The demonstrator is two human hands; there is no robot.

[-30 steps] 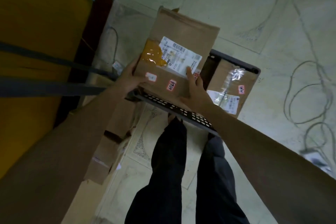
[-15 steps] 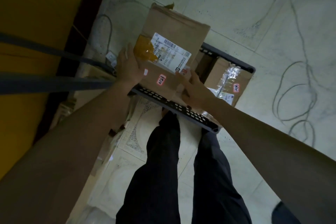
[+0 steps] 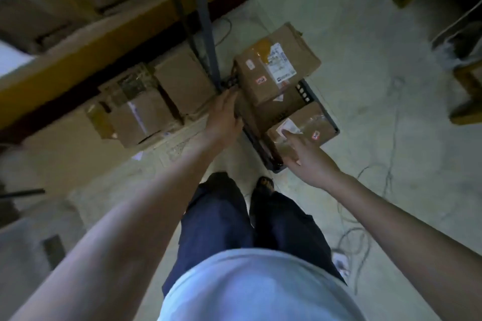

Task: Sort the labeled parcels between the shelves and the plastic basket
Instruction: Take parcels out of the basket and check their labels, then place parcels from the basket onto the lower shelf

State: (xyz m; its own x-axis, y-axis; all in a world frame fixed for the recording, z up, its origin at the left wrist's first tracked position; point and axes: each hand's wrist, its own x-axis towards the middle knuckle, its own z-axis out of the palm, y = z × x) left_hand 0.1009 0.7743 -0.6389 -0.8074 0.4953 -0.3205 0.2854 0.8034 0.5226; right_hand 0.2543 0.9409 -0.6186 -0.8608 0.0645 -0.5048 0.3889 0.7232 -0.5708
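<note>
A dark plastic basket (image 3: pixel 329 114) stands on the floor ahead of my feet. A brown labeled parcel (image 3: pixel 276 64) with a white shipping label and orange tape lies on top of the other boxes in it. A second taped parcel (image 3: pixel 310 126) sits at the basket's near right. My left hand (image 3: pixel 224 114) hovers with straight fingers by the basket's left edge, holding nothing. My right hand (image 3: pixel 302 154) is open, its fingers reaching onto the near parcel's white label.
Several cardboard boxes (image 3: pixel 146 109) sit on the low shelf to the left, behind a grey upright post (image 3: pixel 206 26). Loose cables (image 3: pixel 375 177) trail over the pale floor at right. A wooden piece of furniture (image 3: pixel 464 91) stands at far right.
Both hands let go of the labeled parcel, which now rests in the basket. The view swung, so the shelf and its boxes came into sight.
</note>
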